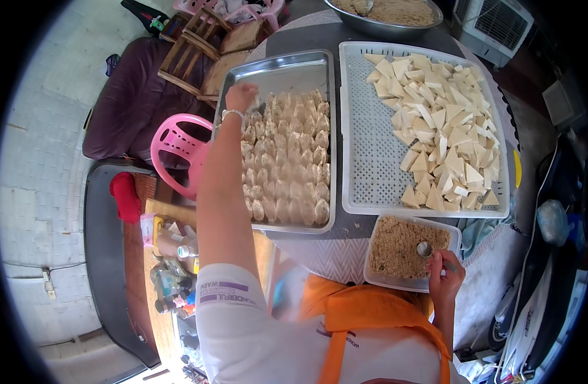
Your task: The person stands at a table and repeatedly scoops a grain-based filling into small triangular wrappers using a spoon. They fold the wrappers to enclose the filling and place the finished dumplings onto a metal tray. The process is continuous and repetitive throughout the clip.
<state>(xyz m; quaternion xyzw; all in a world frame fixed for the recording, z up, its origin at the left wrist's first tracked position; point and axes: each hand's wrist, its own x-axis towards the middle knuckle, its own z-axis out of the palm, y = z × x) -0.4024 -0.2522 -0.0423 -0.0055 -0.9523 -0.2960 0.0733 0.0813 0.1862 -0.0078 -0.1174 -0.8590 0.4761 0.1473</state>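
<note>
My left hand [242, 97] reaches over the left side of a metal tray [294, 72], fingers drawn together at the far end of the rows. A pale bit shows by its fingertips; whether they grip it is unclear. Rows of crumb-specked, pale pieces [286, 168] stand packed in that tray. My right hand [445, 273] grips a metal spoon [424, 248], whose bowl rests over brown crumbly filling [404, 242] in a white plastic tub [374, 271]. Beyond the tub, a white perforated tray [370, 168] carries a heap of cream-coloured triangles, apparently tofu [447, 129].
A steel basin [342, 17] with more brown crumbs sits at the table's far edge. To the left stand a pink plastic chair [166, 158] and wooden chairs [193, 57]. An air cooler [495, 29] is at far right. A cloth [483, 235] lies beside the tub.
</note>
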